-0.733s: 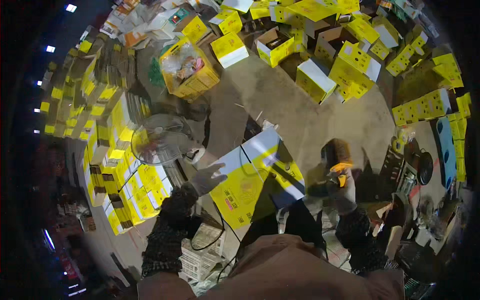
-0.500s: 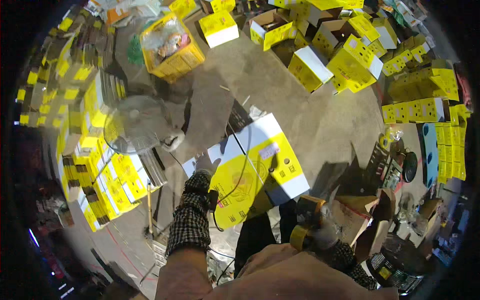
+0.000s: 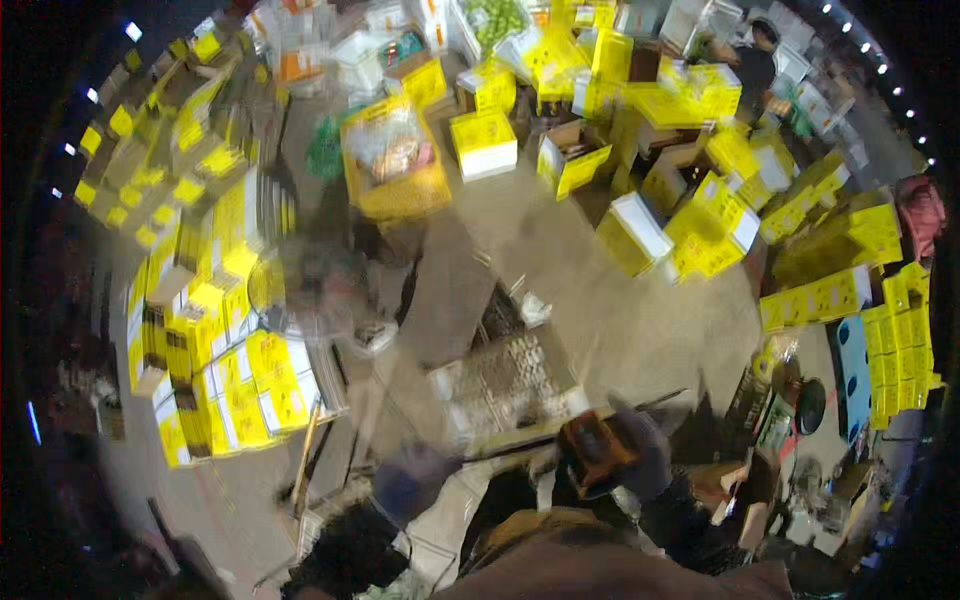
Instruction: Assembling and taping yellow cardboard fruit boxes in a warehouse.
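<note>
My right hand [image 3: 645,452], in a greyish glove, is closed around a dark tape dispenser [image 3: 597,455] with an orange-brown roll, right of the middle in front of my body. My left hand [image 3: 415,482], gloved too, is low at the left; motion smears its fingers, and I cannot tell whether it touches anything. Between and beyond both hands is a low, grey-brown stand or panel [image 3: 515,380] with a mottled top and a pale front edge. A dark strip [image 3: 507,315] extends from its far side.
Stacked flat yellow-and-white cartons [image 3: 265,385] fill the left, near a blurred fan [image 3: 290,290]. A yellow bin [image 3: 398,185] with clear plastic stands farther off. Open yellow cartons [image 3: 710,235] crowd the far right. A blue panel [image 3: 852,380] stands at right; another person [image 3: 757,70] is far back.
The yellow-and-white carton under my left hand is gone from in front of me, exposing the mottled surface. My left hand has drawn back; my right hand has moved up with the dispenser. The view has shifted.
</note>
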A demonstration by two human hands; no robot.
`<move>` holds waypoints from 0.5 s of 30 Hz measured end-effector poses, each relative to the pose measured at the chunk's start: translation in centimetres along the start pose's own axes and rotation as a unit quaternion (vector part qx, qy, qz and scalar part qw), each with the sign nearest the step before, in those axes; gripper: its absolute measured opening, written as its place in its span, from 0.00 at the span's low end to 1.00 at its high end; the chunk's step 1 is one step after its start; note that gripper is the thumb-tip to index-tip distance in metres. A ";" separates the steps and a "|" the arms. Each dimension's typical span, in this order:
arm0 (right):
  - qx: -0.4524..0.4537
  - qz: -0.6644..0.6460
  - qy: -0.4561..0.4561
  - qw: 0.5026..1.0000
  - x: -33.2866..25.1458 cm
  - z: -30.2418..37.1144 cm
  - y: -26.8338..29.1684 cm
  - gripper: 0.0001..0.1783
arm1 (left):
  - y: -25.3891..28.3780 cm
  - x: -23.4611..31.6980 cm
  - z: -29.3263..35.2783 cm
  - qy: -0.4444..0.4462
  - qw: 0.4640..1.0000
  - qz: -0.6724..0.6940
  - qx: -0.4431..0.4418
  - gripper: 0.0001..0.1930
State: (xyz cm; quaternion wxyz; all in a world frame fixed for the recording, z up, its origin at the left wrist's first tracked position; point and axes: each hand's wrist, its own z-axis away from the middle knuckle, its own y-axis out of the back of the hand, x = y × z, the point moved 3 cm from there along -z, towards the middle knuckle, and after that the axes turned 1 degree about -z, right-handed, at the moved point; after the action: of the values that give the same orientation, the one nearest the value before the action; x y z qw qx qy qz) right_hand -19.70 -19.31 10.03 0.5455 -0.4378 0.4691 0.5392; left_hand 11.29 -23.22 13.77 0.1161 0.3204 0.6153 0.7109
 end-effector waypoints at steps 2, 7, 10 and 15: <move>-0.008 0.176 0.104 0.979 0.6 -1.2 1.8 0.25 | -2.1 1.9 -0.2 0.043 0.982 0.182 0.029 0.10; -0.082 0.129 0.215 0.965 0.7 -2.4 1.8 0.24 | -5.0 -2.8 -0.8 0.025 0.919 0.381 -0.102 0.13; -0.114 -0.157 -0.201 0.960 0.7 -3.5 1.7 0.25 | -3.8 -5.2 -1.8 0.152 0.875 0.449 -0.101 0.16; -0.222 0.086 0.115 0.965 1.1 -4.4 3.6 0.32 | -5.4 -8.2 -2.7 0.257 0.952 0.119 -0.118 0.23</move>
State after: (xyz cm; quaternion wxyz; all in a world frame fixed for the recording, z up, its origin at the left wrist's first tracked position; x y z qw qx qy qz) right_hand -23.51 -23.35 8.28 0.3292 -0.5649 0.4329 0.6206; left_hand 14.78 -28.80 5.99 -0.0948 0.1815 0.4934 0.8453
